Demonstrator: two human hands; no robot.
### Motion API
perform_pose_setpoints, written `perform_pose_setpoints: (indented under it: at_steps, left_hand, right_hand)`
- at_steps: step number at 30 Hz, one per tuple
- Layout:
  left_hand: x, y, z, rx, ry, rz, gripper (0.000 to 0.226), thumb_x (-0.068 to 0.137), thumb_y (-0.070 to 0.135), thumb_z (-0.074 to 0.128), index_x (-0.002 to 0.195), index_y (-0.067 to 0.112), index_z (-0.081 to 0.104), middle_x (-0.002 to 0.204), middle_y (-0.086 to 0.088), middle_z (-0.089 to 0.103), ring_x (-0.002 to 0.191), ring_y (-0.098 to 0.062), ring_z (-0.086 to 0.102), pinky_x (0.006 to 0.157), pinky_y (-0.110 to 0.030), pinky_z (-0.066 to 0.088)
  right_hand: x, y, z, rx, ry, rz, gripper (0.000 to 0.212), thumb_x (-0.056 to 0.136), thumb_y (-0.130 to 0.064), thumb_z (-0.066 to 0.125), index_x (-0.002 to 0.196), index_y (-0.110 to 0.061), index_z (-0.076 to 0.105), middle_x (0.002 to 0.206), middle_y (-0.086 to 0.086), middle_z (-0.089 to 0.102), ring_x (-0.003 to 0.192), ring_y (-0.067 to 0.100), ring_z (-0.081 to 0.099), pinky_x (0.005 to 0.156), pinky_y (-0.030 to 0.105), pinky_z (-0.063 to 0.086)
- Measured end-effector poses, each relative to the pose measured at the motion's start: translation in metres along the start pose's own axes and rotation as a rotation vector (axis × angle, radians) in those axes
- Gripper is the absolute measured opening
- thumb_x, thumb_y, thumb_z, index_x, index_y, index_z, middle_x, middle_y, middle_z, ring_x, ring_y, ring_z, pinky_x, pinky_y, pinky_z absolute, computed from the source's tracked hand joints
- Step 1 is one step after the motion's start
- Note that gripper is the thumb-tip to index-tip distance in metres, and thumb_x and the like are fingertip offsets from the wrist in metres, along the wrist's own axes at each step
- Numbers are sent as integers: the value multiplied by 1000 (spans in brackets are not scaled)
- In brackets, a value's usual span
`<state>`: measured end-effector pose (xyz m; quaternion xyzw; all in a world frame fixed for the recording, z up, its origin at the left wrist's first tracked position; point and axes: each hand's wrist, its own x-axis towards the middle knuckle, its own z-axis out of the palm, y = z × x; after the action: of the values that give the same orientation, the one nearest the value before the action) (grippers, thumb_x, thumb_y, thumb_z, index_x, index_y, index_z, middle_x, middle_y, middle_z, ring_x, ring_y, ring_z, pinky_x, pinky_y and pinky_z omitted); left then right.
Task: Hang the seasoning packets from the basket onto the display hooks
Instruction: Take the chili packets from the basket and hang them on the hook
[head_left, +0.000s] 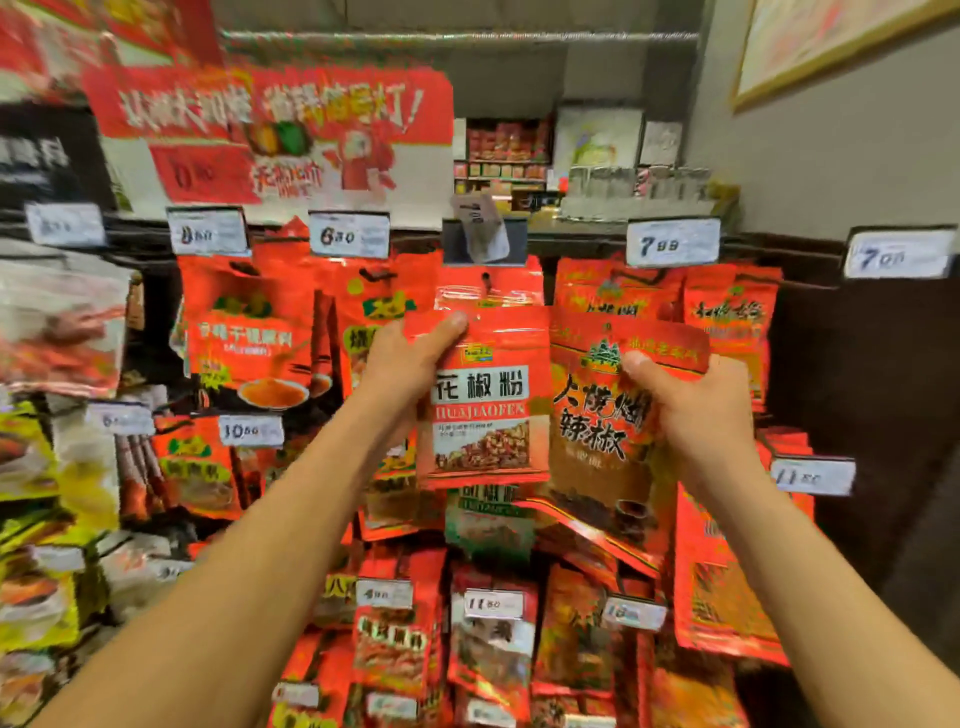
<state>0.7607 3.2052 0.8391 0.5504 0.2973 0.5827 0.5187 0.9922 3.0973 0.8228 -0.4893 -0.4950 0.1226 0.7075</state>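
Observation:
My left hand (402, 364) grips a red pepper-powder packet (483, 415) by its upper left corner, thumb on the front. It is held up before a row of hanging packets, just below a display hook (487, 280) that carries matching packets. My right hand (685, 400) holds a red chili packet (602, 431) with a brown window, tilted, thumb pressed on its upper right part. The two packets overlap slightly at the middle. The basket is out of view.
Red seasoning packets (249, 332) hang in rows across the rack, with white price tags (672, 241) above each hook. Yellow packets (31, 467) hang at the far left. A red promotional sign (270, 135) sits above. A dark panel (857, 374) lies right of the rack.

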Motion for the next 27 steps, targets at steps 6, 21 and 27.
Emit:
perform_pose_setpoints:
  at_steps: [6, 21, 27]
  left_hand:
    - [36, 12, 8, 46, 27, 16, 8, 89, 22, 75, 94, 16, 72, 79, -2, 79, 68, -17, 75, 57, -32, 59]
    - [71, 16, 18, 191, 85, 31, 25, 83, 34, 81, 97, 16, 71, 84, -7, 79, 75, -28, 77, 71, -53, 63]
    - [69, 16, 22, 228, 116, 59, 16, 86, 32, 78, 94, 21, 70, 79, -1, 78, 67, -22, 77, 58, -38, 62]
  right_hand:
    - [23, -12, 5, -70, 57, -51, 13, 70, -54, 72, 74, -43, 77, 68, -17, 73, 64, 7, 67, 75, 47, 60]
    - [35, -4, 9, -130, 56, -101, 19, 78, -52, 71, 81, -34, 77, 74, -8, 76, 73, 20, 74, 76, 54, 59]
    - [42, 0, 10, -103, 44, -70, 19, 77, -53, 71, 82, -36, 77, 76, -8, 77, 75, 19, 75, 76, 54, 60]
